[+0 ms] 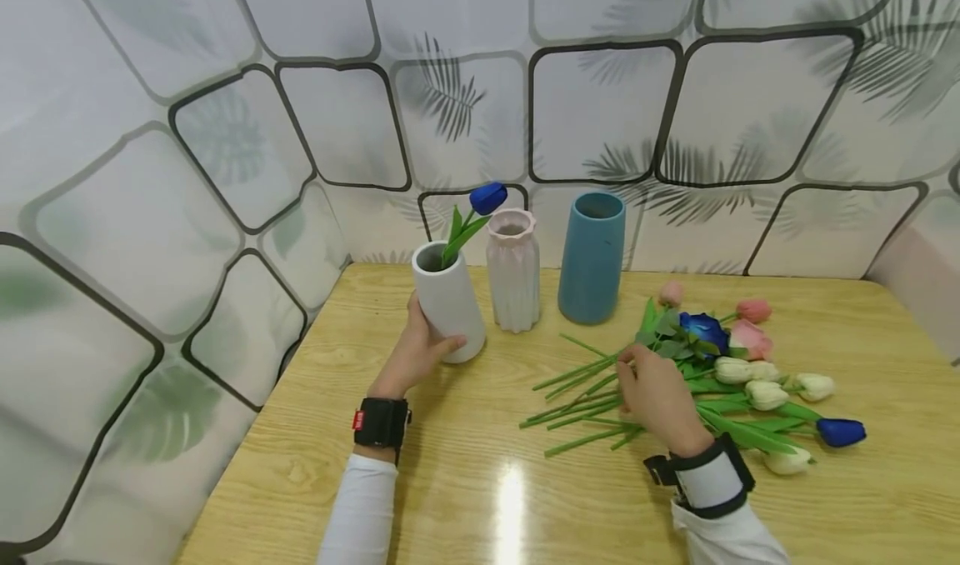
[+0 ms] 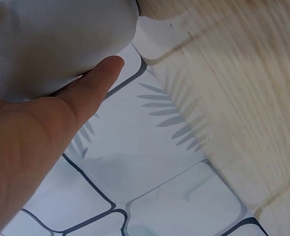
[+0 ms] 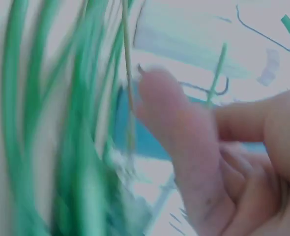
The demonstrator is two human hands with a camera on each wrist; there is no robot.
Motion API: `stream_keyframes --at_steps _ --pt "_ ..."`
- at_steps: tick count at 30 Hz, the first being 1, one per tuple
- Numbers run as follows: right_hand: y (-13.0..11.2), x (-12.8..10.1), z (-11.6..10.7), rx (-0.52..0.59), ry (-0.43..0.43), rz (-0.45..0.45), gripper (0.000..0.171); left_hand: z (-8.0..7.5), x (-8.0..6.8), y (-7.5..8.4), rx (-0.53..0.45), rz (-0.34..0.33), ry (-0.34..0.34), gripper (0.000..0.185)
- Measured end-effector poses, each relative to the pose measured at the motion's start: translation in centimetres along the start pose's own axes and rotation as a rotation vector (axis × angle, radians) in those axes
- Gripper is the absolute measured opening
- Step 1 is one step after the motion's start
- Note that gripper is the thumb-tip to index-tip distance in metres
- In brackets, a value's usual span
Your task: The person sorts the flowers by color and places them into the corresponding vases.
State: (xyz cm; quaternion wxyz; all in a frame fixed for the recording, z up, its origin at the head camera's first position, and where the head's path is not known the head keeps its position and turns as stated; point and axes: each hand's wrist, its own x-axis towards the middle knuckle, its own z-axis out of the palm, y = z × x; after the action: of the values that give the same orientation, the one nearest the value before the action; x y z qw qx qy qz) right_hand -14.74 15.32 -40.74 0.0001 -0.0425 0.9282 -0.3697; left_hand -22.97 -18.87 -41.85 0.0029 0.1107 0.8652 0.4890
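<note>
At the right of centre, the right hand (image 1: 660, 398) is bent over the flower stems (image 1: 577, 394), fingertips curled down among them; whether they pinch one I cannot tell, as the right wrist view is blurred. The left hand (image 1: 416, 344) grasps the white vase (image 1: 452, 311) low down, thumb across its front, the vase leaning with its mouth toward the upper left. One blue tulip (image 1: 488, 199) stands in it. The loose flowers lie nearer the right hand, stem ends toward the vase at left, heads toward the right edge: smooth white tulips (image 1: 731, 370), a ruffled blue rose (image 1: 705, 333), a pink rose (image 1: 750, 340). Beyond, at upper centre, stand a fluted pinkish vase (image 1: 513, 277) with a scalloped rim and a matt blue vase (image 1: 592, 257), tapering upward, on the wood-grain desk (image 1: 450, 482).
</note>
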Motion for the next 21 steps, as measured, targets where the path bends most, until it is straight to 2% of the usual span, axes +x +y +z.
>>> stream_keyframes --at_steps 2,4,8,10,12,14,16,18,21 --pt "0.0 0.2 0.8 0.16 0.099 0.056 0.029 0.0 0.0 0.0 -0.002 -0.002 -0.002 0.105" --pt "0.0 0.4 1.8 0.367 0.221 0.111 0.031 0.0 -0.1 0.0 -0.002 -0.002 -0.005 0.105" --pt "-0.3 0.7 4.3 0.795 0.485 0.154 0.038 0.0 -0.1 -0.1 -0.001 0.008 -0.006 0.104" --pt "-0.6 0.7 5.4 0.935 0.591 0.168 0.039 0.0 -0.1 -0.2 0.001 0.012 -0.004 0.105" --pt "-0.8 0.7 6.1 1.025 0.652 0.208 0.036 0.0 -0.1 -0.1 -0.002 0.014 -0.003 0.105" --pt "-1.0 0.6 6.5 1.111 0.677 0.275 0.031 0.0 -0.1 0.0 0.0 0.008 -0.002 0.106" --pt "-1.1 0.5 6.5 1.198 0.666 0.351 0.023 0.0 -0.1 0.0 0.003 0.002 0.001 0.106" --pt "-1.2 0.4 6.3 1.314 0.609 0.422 0.018 0.0 -0.1 0.1 0.007 -0.001 0.003 0.106" --pt "-1.4 0.3 5.7 1.5 0.479 0.517 0.015 0.0 0.0 0.1 0.011 0.001 0.004 0.106"
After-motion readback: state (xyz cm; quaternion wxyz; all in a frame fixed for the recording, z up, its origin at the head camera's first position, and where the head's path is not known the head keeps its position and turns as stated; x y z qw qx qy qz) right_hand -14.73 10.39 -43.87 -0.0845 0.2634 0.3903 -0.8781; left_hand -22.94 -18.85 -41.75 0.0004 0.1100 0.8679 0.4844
